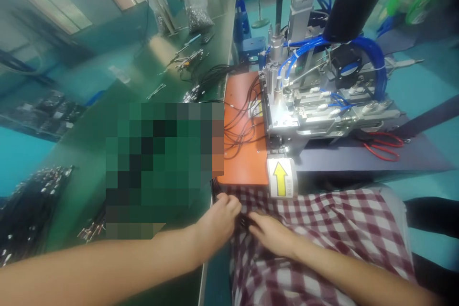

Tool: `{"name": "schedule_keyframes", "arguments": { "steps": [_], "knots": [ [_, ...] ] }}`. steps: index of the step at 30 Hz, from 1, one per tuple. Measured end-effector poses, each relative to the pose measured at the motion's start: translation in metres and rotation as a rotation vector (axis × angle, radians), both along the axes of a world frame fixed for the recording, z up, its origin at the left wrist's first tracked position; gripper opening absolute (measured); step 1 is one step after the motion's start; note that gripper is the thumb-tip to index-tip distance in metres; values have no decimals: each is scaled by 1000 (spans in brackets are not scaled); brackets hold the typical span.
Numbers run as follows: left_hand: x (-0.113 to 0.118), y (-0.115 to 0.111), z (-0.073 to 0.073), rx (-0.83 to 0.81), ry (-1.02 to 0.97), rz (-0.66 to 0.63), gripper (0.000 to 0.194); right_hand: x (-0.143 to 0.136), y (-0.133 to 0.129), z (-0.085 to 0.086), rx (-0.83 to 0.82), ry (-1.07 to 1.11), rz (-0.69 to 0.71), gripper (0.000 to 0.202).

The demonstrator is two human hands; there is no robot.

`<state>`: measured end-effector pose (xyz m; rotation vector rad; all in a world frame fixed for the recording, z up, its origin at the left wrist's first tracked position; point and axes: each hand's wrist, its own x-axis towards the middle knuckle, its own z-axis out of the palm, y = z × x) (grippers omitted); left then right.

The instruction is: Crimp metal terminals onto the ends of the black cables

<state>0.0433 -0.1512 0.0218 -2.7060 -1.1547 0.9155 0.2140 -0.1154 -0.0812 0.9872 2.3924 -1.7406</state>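
Left hand, right hand: I cannot tell either grip, contents unclear. Cables look light, limp; I'd hold near ends.

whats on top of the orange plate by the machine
Black cables and a small label lie on the orange plate; whatever the cables or the pixelation at its left cover can't be seen.

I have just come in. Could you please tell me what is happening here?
A person's left hand and right hand are close together over a checkered cloth; whether they hold anything is too blurred to tell. Beyond them, black cables lie on an orange plate, beside a metal machine.
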Motion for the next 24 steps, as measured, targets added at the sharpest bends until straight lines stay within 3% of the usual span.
{"name": "schedule_keyframes", "arguments": {
  "steps": [6,8,12,15,17,19,22,24],
  "knots": [
    [-12,10,36,-73,-80,-96,19,9,4,-4,1,22,-14,24],
    [-19,10,41,-84,-85,-96,20,11,2,-5,-14,35,-14,26],
    [-19,5,22,-113,-29,-89,29,7,3,-6,-7,46,-4,27],
    [-7,3,2,-111,56,-29,17,7,10,-6,4,36,1,29],
    [-1,4,0,-130,69,16,16,9,15,-6,5,28,1,30],
    [-1,10,15,-166,7,31,16,13,18,-5,2,22,-5,36],
    [-9,25,63,-195,-192,81,14,15,14,-2,8,26,-20,42],
    [-14,36,99,-229,-580,340,22,10,6,1,23,39,-12,42]
  ]
}}
